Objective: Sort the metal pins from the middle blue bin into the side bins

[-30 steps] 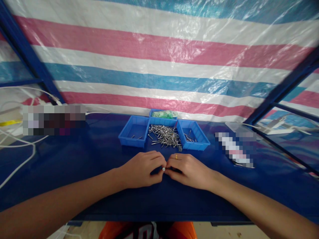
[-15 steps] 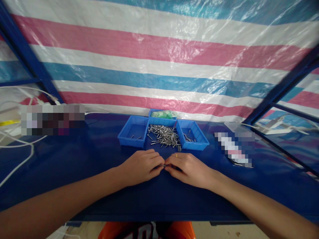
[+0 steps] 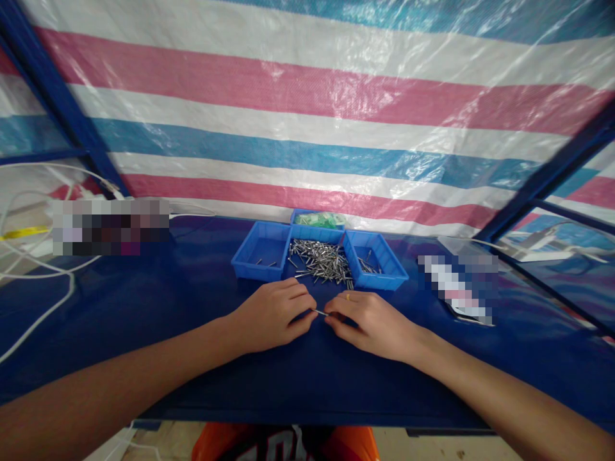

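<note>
Between my two hands a thin silvery metal pin (image 3: 321, 312) lies roughly level, just above the blue table. My left hand (image 3: 281, 315) pinches one end between thumb and fingertips. At the other end, the fingertips of my right hand (image 3: 368, 323), which wears a ring, are closed on it. Its exact kind is too small to make out. Beyond the hands, a heap of similar metal pins (image 3: 321, 261) spills from the middle blue bin (image 3: 321, 235). The left blue bin (image 3: 262, 240) contains a few pins, and several lie in the right blue bin (image 3: 382, 278).
Behind the middle bin, another blue bin (image 3: 296, 216) holds green and clear plastic bags (image 3: 321, 220). White cables (image 3: 72, 291) and a blurred-out item (image 3: 110, 227) are at left. A phone-like object (image 3: 461, 294), partly blurred out, lies at right. Striped sheeting (image 3: 307, 128) hangs behind the table (image 3: 298, 390).
My hands have drawn slightly apart, so more of the metal pin shows between the fingertips. The whole view has shifted a little.
</note>
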Available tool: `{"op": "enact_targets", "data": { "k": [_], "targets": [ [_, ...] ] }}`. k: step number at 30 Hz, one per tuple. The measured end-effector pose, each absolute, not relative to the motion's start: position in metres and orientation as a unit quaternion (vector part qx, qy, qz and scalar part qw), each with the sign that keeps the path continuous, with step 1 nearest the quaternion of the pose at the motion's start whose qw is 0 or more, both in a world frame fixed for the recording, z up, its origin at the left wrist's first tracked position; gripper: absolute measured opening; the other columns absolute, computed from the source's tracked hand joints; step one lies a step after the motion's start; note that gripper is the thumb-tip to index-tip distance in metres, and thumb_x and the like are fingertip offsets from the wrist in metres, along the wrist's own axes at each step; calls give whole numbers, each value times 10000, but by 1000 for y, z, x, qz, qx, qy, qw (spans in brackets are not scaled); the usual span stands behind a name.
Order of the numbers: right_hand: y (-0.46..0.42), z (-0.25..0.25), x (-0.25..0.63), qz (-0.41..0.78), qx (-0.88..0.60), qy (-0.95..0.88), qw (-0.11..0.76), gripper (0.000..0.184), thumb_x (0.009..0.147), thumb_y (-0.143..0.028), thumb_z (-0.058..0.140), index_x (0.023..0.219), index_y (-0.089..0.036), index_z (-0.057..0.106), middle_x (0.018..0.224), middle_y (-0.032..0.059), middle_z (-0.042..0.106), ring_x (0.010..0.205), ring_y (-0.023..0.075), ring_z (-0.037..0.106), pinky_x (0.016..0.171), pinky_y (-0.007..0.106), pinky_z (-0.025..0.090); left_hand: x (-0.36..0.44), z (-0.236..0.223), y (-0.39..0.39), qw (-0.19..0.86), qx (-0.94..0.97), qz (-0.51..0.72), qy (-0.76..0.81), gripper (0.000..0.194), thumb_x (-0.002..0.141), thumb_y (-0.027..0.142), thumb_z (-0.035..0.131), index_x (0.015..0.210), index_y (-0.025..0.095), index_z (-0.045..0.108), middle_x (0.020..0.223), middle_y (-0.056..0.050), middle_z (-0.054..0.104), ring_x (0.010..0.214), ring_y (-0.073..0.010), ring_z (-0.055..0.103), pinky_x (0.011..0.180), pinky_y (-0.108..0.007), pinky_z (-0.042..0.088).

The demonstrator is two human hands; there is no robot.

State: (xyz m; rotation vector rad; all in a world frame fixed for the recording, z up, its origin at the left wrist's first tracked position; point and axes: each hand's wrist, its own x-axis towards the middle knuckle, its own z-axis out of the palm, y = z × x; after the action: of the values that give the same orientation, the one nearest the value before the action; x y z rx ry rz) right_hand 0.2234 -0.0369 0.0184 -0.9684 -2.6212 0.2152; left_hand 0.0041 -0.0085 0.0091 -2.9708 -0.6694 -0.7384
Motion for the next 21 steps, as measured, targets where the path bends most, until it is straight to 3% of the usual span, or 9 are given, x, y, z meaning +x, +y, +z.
{"op": "enact_targets", "data": {
  "k": [11, 21],
  "targets": [
    [-39, 14, 219, 73, -302, -939, 148, 152, 921, -187, 463, 804, -158, 556, 723, 25, 570, 677, 134, 532, 621, 234, 395, 9, 8, -15, 31, -953, -274, -126, 217, 918, 182, 429, 816, 148, 617, 779, -45, 633, 756, -139, 559, 750, -263, 466],
    [-38, 19, 222, 85, -360, -908, 199, 77, 900, -188, 476, 906, -167, 549, 753, 24, 596, 679, 140, 572, 626, 243, 434, 6, 9, -9, -6, -948, -240, -211, 194, 925, 218, 442, 860, 160, 616, 791, -29, 618, 759, -140, 556, 756, -258, 440]
  ]
}}
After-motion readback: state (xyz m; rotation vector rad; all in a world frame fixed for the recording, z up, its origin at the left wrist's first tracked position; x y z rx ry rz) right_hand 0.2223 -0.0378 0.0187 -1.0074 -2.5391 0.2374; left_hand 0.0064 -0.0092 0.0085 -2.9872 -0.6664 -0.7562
